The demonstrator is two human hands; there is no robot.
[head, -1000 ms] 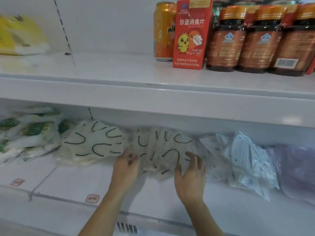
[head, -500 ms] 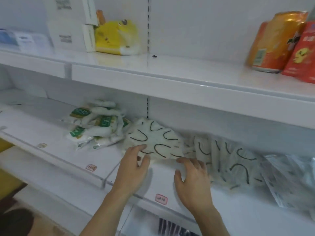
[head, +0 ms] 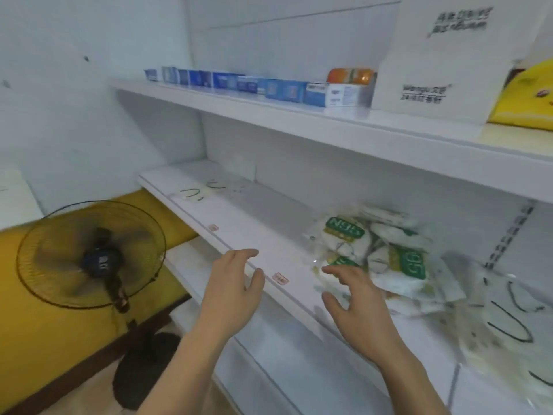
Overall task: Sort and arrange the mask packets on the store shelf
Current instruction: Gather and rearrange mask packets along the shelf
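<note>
A loose pile of white and green N95 mask packets (head: 386,250) lies on the middle shelf (head: 245,232). My right hand (head: 356,298) hovers with spread fingers at the pile's front left edge, fingertips just short of the nearest packet. Over the shelf's front edge, left of the pile, my left hand (head: 233,283) is held open and holds nothing. Clear packets of masks with black ear loops (head: 508,322) lie at the right edge of the view. A few more clear packets with black loops (head: 203,190) sit far back at the shelf's left end.
The upper shelf carries a row of blue and white boxes (head: 257,86), a tall white carton (head: 440,61) and a yellow bag (head: 526,97). A black standing fan (head: 92,256) stands on the floor at the left, before a yellow bench (head: 36,319). Red price tags (head: 279,278) mark the shelf edge.
The view has swung left along the shelf. Both hands have left the clear black-loop packets and now hover by the N95 pile, holding nothing.
</note>
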